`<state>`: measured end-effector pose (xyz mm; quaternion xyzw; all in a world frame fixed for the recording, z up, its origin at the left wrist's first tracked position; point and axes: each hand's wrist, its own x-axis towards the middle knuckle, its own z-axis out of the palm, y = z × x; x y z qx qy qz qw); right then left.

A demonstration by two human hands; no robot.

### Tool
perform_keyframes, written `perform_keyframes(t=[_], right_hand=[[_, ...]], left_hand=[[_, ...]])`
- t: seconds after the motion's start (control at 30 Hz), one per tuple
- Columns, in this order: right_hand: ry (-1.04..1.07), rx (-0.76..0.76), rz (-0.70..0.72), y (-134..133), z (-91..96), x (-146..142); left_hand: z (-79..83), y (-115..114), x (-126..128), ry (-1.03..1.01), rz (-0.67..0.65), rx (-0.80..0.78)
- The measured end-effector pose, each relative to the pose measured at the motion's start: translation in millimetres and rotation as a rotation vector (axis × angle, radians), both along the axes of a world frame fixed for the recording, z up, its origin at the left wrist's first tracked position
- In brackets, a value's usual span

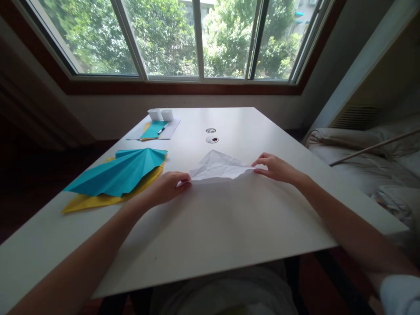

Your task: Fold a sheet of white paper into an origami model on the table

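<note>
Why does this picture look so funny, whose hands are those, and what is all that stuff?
There's no robot here, just a person's bare hands. The camera sits on their head, looking forward and down, so the arms reach in from the bottom. The left hand and right hand pinch opposite ends of a creased white paper. On the white table, by the left arm, folded blue paper lies over yellow paper. Farther back are a pen on more paper and two small white containers. A window is behind.

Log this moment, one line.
left hand: pinches creased white paper, left end | right hand: pinches its right end | pleated turquoise paper: atop yellow paper
</note>
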<state>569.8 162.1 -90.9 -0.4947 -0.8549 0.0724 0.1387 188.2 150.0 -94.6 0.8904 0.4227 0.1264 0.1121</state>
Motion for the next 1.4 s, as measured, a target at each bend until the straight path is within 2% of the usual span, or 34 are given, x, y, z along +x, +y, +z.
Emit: perform_keyframes(t=[0.07,0.17,0.27,0.37,0.43,0.5,0.57,0.63,0.77,0.83,0.9,1.0,1.17,1.23,1.3,1.4], right_hand=[[0.008,0.009,0.04,1.2,-2.0,0.2],[0.036,-0.067,0.133,4.1,-6.5,1.9],[0.057,-0.137,0.136,7.7,-10.7,4.7],[0.027,-0.094,0.127,10.6,-13.3,6.6],[0.018,0.005,0.047,11.7,-14.3,6.0],[0.068,0.116,-0.113,11.6,-14.5,2.9],[0.171,0.143,-0.261,9.6,-13.1,-2.9],[0.288,0.05,-0.3,4.6,-9.9,-11.4],[0.483,-0.282,-0.139,-13.0,-1.8,-35.1],[0.586,-0.435,-0.068,-23.0,0.7,-47.8],[0.662,-0.533,-0.062,-31.2,1.1,-59.0],[0.699,-0.588,-0.133,-36.2,-1.7,-70.2],[0.718,-0.523,-0.26,-26.5,-8.2,-70.2],[0.73,-0.504,-0.267,-20.6,-8.8,-63.7],[0.724,-0.551,-0.233,-15.9,-8.1,-55.2],[0.689,-0.71,-0.115,-11.5,-5.2,-43.7]], left_hand=[[-1.3,0.8,-0.3,0.004,0.002,0.014],[-2.7,3.1,-1.5,0.007,-0.016,0.014],[-2.7,4.9,-3.2,0.011,-0.027,-0.001],[-2.0,4.6,-4.4,0.006,-0.018,-0.026],[-2.0,3.0,-3.8,-0.004,0.003,-0.038],[-2.8,0.5,-1.5,-0.016,0.035,-0.032],[-4.1,-3.1,3.1,-0.027,0.081,-0.008],[-5.0,-7.7,10.0,-0.038,0.146,0.02],[-4.4,-20.2,29.7,-0.032,0.229,0.033],[-3.2,-27.6,40.5,-0.047,0.17,0.007],[-1.9,-35.3,50.0,-0.082,-0.003,-0.006],[0.8,-46.8,59.8,-0.099,-0.247,-0.091],[8.6,-59.7,63.7,-0.141,-0.42,-0.254],[10.4,-56.4,60.8,-0.192,-0.427,-0.245],[8.9,-46.1,54.9,-0.221,-0.386,-0.167],[0.3,-24.2,42.5,-0.118,-0.225,0.028]])
